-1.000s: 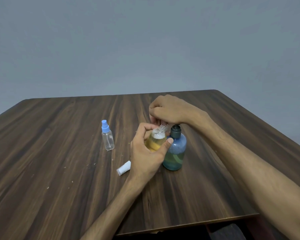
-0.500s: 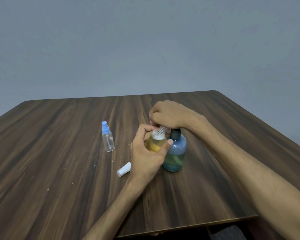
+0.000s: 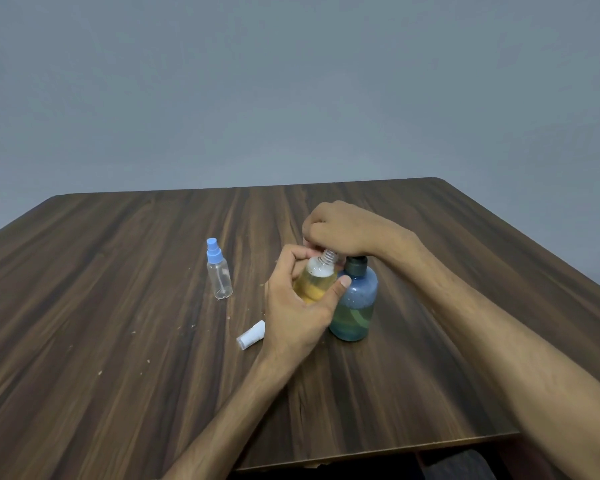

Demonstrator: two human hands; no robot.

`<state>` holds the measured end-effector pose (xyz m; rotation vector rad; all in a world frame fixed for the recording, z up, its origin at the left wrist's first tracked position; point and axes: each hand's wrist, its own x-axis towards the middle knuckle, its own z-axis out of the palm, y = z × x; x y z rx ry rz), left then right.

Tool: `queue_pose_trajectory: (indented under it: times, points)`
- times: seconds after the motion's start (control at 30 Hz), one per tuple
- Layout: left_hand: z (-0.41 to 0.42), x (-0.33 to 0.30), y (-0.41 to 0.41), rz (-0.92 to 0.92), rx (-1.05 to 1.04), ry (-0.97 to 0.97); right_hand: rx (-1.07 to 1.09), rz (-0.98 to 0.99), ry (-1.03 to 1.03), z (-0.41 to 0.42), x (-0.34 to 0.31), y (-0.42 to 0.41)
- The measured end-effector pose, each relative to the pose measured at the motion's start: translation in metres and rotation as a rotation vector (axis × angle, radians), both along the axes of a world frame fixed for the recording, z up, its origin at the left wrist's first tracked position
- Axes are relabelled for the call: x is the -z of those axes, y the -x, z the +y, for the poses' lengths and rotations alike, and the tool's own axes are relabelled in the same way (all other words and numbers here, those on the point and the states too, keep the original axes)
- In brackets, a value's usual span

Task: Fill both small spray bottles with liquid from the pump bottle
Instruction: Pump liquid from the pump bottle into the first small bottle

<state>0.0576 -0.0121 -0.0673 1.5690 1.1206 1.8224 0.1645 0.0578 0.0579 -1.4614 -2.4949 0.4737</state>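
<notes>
My left hand (image 3: pixel 297 306) grips a small clear spray bottle (image 3: pixel 317 280) holding yellow liquid, tilted with its open threaded neck up against the pump. The blue pump bottle (image 3: pixel 355 306) stands on the table just right of it, about half full. My right hand (image 3: pixel 343 228) covers the pump head from above with curled fingers; the head itself is hidden. A second small spray bottle (image 3: pixel 219 275), clear and empty with a blue spray cap on, stands upright to the left. A white cap (image 3: pixel 252 336) lies on its side near my left wrist.
The dark wooden table (image 3: pixel 118 341) carries small crumbs left of centre. Its front edge runs close below my forearms, and a grey wall stands behind the far edge.
My right hand has sunk lower onto the pump head, and the small bottle's neck sits closer under it. The other bottle and the white cap have not moved.
</notes>
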Motion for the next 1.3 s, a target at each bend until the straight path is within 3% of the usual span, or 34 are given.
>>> queue_pose_trajectory:
  times: [0.13, 0.37, 0.5, 0.77, 1.0, 1.2, 1.3]
  points:
    - [0.000, -0.001, 0.000, 0.012, -0.009, 0.009, 0.001, 0.079, -0.011, -0.002, -0.001, -0.001]
    - [-0.005, -0.001, 0.000, -0.008, 0.007, 0.007, 0.054, 0.640, -0.056, -0.003, 0.000, -0.012]
    - [-0.007, -0.004, 0.002, -0.085, 0.004, -0.010, 0.080, 0.814, -0.094, -0.004, 0.009, -0.017]
    - [-0.008, -0.005, 0.007, -0.157, 0.012, 0.069, 0.199, 0.893, -0.275, -0.032, 0.035, -0.033]
    - [-0.009, -0.005, 0.010, -0.252, 0.091, 0.108, 0.245, 0.823, -0.262, -0.071, 0.065, -0.062]
    - [-0.015, -0.014, 0.012, -0.295, 0.123, 0.146, 0.296, 0.836, -0.760, -0.099, 0.079, -0.071]
    - [-0.018, -0.018, 0.019, -0.269, 0.103, 0.156, 0.155, 0.875, -0.729, -0.115, 0.074, -0.061]
